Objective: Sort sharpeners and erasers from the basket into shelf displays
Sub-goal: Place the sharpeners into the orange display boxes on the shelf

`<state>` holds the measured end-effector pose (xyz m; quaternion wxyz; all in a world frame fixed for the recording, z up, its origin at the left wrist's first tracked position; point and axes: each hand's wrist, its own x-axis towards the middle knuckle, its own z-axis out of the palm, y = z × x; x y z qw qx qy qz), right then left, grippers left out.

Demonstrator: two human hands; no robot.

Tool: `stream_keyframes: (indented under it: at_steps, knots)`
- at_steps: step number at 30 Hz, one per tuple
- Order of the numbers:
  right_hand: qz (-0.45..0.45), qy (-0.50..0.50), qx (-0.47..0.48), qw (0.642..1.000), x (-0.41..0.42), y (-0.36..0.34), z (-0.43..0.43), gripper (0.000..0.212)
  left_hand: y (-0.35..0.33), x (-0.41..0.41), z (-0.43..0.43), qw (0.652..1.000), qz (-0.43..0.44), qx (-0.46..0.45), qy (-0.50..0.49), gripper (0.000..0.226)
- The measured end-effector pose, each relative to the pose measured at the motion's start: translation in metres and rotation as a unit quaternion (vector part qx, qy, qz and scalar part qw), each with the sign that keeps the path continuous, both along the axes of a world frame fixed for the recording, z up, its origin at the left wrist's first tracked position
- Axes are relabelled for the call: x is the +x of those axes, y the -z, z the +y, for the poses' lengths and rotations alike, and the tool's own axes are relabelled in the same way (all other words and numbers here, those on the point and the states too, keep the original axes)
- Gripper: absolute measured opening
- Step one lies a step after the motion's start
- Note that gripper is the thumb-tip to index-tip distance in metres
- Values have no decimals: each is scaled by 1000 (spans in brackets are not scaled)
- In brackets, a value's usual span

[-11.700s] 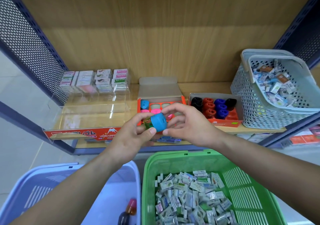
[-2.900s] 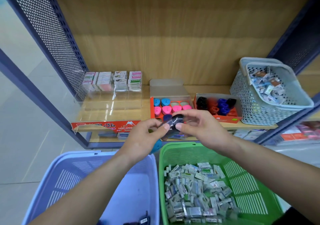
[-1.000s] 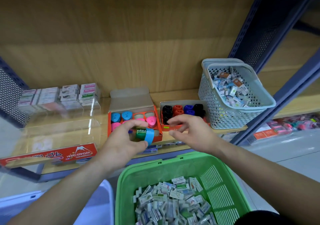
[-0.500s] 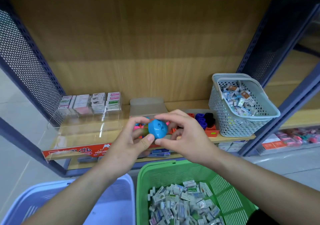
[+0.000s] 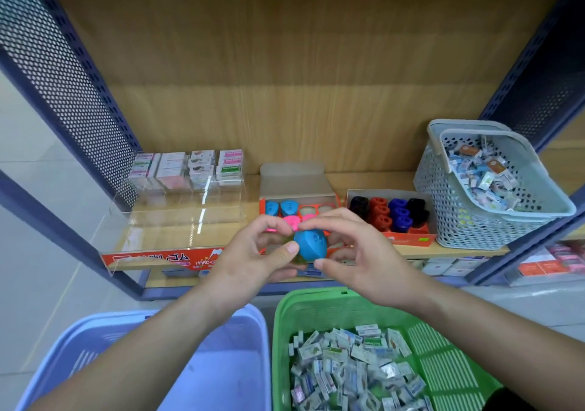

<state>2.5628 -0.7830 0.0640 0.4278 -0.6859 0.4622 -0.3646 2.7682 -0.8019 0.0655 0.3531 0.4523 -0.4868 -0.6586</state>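
Observation:
A blue rounded sharpener [image 5: 311, 245] with a green part behind it is held in front of the shelf edge. My left hand [image 5: 253, 257] pinches it from the left with thumb and fingers. My right hand [image 5: 354, 252] pinches it from the right. Behind my hands lies the orange sharpener box [image 5: 299, 203] with blue and pink sharpeners in its slots. To its right, a second box [image 5: 391, 214] holds black, red and blue sharpeners. Stacked eraser packs [image 5: 190, 168] stand behind a clear acrylic display [image 5: 177, 230] at the left.
A green basket [image 5: 348, 309] full of small eraser packs sits below my right arm. A pale blue basket [image 5: 101, 331] is below my left arm. A grey mesh basket [image 5: 474, 208] of erasers stands on the shelf at the right. Perforated blue uprights frame the shelf.
Both hands stay together on the blue sharpener, turning it slightly. The view has tilted down, so the baskets show more.

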Motion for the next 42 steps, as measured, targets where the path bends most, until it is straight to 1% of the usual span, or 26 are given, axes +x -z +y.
stream_keyframes:
  at_steps: [1,3,4,6,9,10,11,12,13,14,15,18,20,24,27,29,35,39,42]
  knots:
    - [-24,8,20,999,2,1,-1,49,4,1,-2,1000,-3,-4,-2,14]
    - [-70,40,61,995,6,4,-6,47,11,3,-6,999,-16,-29,9,24]
    - [-79,59,76,992,7,6,-9,47,14,5,-8,998,-28,-44,18,26]
    - [-63,85,105,989,8,11,-16,45,18,10,-11,995,-60,-71,28,27]
    - [-36,77,151,985,8,21,-24,41,23,15,-16,985,-133,-106,40,25]
    - [-23,75,152,985,7,24,-28,41,26,17,-18,970,-190,-141,48,25]
    - [4,78,141,987,5,28,-35,41,29,20,-21,941,-276,-187,64,24]
    - [49,89,120,988,3,33,-45,41,32,23,-23,898,-364,-227,91,28]
    - [99,107,93,985,-1,38,-57,42,34,27,-25,858,-432,-250,122,36]
    - [144,131,66,979,-5,44,-72,44,36,31,-28,834,-469,-251,144,44]
    - [180,153,44,971,-10,51,-88,47,38,34,-31,822,-491,-241,159,49]
    - [252,178,-7,951,-20,75,-136,53,53,41,-42,798,-532,-225,172,61]
    - [290,177,-32,940,-21,91,-159,52,62,40,-47,788,-546,-211,188,68]
    - [338,151,-32,928,-15,118,-181,43,79,34,-51,804,-517,-178,235,79]
    - [341,153,-25,927,-15,132,-189,40,94,35,-51,804,-511,-159,258,86]
    - [344,149,-28,927,-16,136,-193,36,101,37,-52,802,-514,-155,263,87]
    - [376,114,-27,919,-16,137,-190,16,104,40,-51,811,-502,-150,261,87]
    - [418,106,-26,902,-11,129,-175,26,98,38,-51,800,-520,-143,261,85]
    - [401,124,-15,908,-5,116,-158,29,91,41,-51,794,-535,-140,253,81]
